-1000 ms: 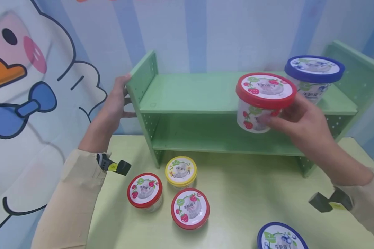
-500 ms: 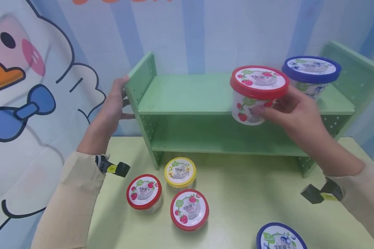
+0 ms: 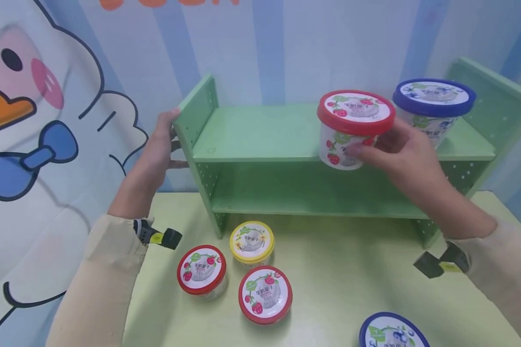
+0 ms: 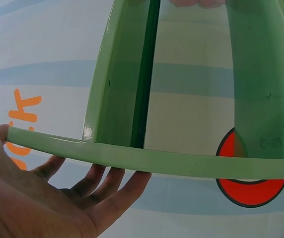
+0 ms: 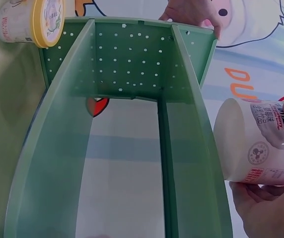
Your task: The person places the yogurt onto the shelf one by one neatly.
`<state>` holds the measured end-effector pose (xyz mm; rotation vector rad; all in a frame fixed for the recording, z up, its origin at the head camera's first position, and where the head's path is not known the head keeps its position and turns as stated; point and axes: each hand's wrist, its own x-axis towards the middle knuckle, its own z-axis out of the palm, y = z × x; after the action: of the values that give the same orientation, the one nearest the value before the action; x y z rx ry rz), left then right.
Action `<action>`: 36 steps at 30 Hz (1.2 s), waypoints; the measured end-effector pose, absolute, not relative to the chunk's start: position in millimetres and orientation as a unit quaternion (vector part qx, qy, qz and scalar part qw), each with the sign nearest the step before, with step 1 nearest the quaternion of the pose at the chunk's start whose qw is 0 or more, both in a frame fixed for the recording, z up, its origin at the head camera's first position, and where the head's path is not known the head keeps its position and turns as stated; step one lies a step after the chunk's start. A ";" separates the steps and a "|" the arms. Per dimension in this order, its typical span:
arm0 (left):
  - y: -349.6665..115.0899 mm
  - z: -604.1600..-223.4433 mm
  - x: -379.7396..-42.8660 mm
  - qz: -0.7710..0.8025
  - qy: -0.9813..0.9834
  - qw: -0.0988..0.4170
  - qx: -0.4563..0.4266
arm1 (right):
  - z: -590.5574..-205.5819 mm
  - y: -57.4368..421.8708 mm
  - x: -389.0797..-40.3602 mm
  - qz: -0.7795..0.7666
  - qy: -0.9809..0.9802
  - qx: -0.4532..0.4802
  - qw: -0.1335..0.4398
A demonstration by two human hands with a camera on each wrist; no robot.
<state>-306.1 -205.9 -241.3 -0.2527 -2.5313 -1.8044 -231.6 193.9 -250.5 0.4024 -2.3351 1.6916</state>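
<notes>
My right hand [image 3: 410, 152] grips a red-lidded tub [image 3: 356, 115] with strawberries on its white side, thumb in front. The tub is upright at the front edge of the upper board of a green shelf [image 3: 260, 132]; in the right wrist view, its white base faces that board. Just right of it, a blue-lidded tub [image 3: 434, 94] stands on the upper board, partly hidden by my hand. My left hand [image 3: 154, 144] touches the outside of the shelf's left side panel [image 4: 181, 164], fingers extended along it and thumb at the top end.
On the pale green table [image 3: 330, 284] in front of the shelf stand a yellow-lidded tub [image 3: 252, 242], a red-lidded tub at the left [image 3: 201, 270] and another red-lidded tub [image 3: 265, 295]. A blue-lidded tub [image 3: 392, 332] is cut off by the bottom edge. A cartoon-printed wall [image 3: 239, 53] rises behind.
My right hand has carried the red-lidded tub left and slightly up, away from the blue-lidded one. My left hand has stayed at the shelf's side panel.
</notes>
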 end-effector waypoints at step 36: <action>-205.4 -240.7 -304.3 -0.577 -0.813 0.009 -0.078 | -241.1 183.4 -254.3 0.535 -0.832 0.116 0.091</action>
<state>-304.3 -205.4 -240.7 -0.2444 -2.5393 -1.8016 -254.3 183.4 -241.1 0.3449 -2.4731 1.5897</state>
